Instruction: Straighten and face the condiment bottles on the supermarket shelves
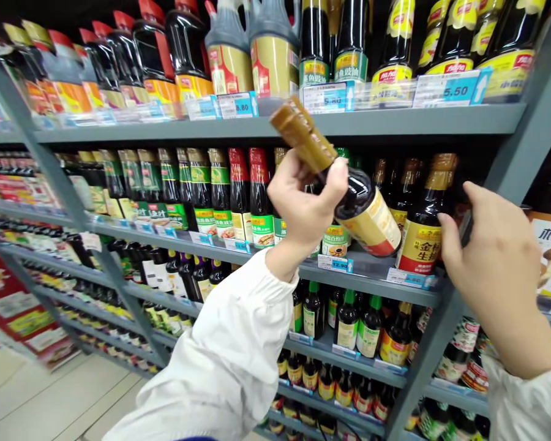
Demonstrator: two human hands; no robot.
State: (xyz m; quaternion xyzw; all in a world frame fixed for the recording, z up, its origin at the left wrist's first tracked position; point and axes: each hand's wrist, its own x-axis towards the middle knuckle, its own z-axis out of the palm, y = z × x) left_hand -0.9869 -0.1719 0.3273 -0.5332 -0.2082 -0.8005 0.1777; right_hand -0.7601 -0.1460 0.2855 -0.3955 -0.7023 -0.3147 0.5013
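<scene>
My left hand [300, 208] grips a dark sauce bottle [375, 223] by its neck, closed around the brown-gold wrapping below the cap. This bottle leans, cap to the upper left and cream-and-red label to the lower right, in front of the middle shelf. To the right, my right hand [498, 263] is open, thumb and index finger apart. Its thumb is beside a dark soy sauce bottle [420, 242] with a gold cap and a gold-and-red label, upright at the shelf's front edge. Whether the thumb touches that bottle I cannot tell.
Above, the upper shelf [239, 127] carries large sauce jugs [273, 58] and bottles behind price tags [328, 97]. Rows of sauce bottles fill the middle and lower shelves. A grey upright post [517, 153] stands behind my right hand. Tiled floor [73, 398] shows lower left.
</scene>
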